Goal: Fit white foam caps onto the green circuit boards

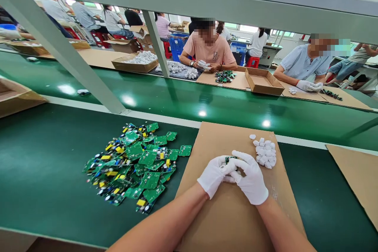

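On the cardboard sheet at the near edge of the green bench, both of the worker's hands meet, each in a white glove. The left hand is curled, its fingers closed around a small green circuit board that shows only as a sliver above the knuckles. The right hand lies against the left, its fingers bent and pressed over the same board from the other side; how much of the board each hand grips cannot be told, as the gloves cover most of it. The board sits above the middle of the cardboard sheet, clear of its surface as far as can be judged.

Just beyond the right hand, toward the far right corner of the cardboard sheet, lies a small heap of white plastic pieces, near the fingers but not touching them. Off the left edge of the cardboard sheet, on the green surface, a large loose pile of circuit boards spreads out, its nearest boards just beside the sheet's edge and well apart from the left hand.
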`<control>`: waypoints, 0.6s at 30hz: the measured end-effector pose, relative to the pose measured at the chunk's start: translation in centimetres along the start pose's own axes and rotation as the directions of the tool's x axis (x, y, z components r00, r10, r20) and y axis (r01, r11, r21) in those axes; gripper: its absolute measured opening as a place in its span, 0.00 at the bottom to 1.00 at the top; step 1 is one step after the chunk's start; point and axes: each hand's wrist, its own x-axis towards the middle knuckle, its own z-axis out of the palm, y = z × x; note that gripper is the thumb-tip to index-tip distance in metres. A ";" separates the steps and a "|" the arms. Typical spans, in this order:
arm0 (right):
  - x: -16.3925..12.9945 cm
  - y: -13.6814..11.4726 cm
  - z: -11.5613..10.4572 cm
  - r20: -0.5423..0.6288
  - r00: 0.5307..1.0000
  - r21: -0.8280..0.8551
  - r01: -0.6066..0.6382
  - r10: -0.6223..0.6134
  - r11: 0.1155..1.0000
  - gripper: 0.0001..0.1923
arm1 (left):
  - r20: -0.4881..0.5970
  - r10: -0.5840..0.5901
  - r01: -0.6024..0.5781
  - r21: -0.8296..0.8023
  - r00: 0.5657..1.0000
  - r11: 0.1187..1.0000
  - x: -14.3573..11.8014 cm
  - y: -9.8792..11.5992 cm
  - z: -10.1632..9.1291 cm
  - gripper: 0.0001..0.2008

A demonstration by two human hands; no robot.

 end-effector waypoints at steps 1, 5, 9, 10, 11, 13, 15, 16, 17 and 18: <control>0.0 -0.1 -0.1 0.046 0.999 0.033 -0.029 0.027 0.999 0.15 | 0.014 0.010 -0.010 -0.023 1.000 1.000 0.0 0.1 0.0 0.18; 0.0 -0.7 -0.5 0.195 0.975 0.176 -0.137 0.102 0.975 0.24 | 0.010 0.073 -0.073 -0.050 0.997 0.996 -0.1 0.5 0.2 0.17; -0.3 -0.7 -0.3 0.143 0.958 0.344 -0.282 0.247 0.896 0.32 | 0.065 0.091 -0.094 0.052 0.994 0.994 -0.1 0.5 0.3 0.16; -0.3 -0.7 -0.2 0.157 0.947 0.343 -0.320 0.282 0.883 0.33 | 0.094 0.079 -0.083 0.036 0.992 0.996 -0.1 0.4 0.2 0.15; -0.4 -0.6 -0.1 0.190 0.931 0.321 -0.359 0.312 0.876 0.32 | 0.127 0.070 -0.071 0.003 0.989 0.997 -0.1 0.3 0.2 0.15; -0.3 -0.6 -0.1 0.267 0.890 0.265 -0.437 0.370 0.859 0.27 | 0.180 0.082 -0.072 -0.065 0.980 0.995 -0.2 0.1 0.1 0.15; -0.3 -0.7 -0.2 0.295 0.863 0.231 -0.480 0.410 0.846 0.22 | 0.187 0.104 -0.093 -0.065 0.977 0.993 -0.3 0.0 0.1 0.16; -0.2 -0.8 -0.2 0.285 0.864 0.217 -0.479 0.415 0.850 0.21 | 0.176 0.109 -0.103 -0.042 0.978 0.994 -0.4 0.0 0.2 0.16; -0.2 -0.8 -0.3 0.265 0.872 0.200 -0.467 0.411 0.861 0.20 | 0.164 0.109 -0.108 -0.015 0.980 0.994 -0.5 0.0 0.2 0.15; -0.2 -0.8 -0.4 0.247 0.881 0.175 -0.450 0.404 0.875 0.20 | 0.158 0.101 -0.103 0.007 0.982 0.995 -0.5 0.1 0.2 0.15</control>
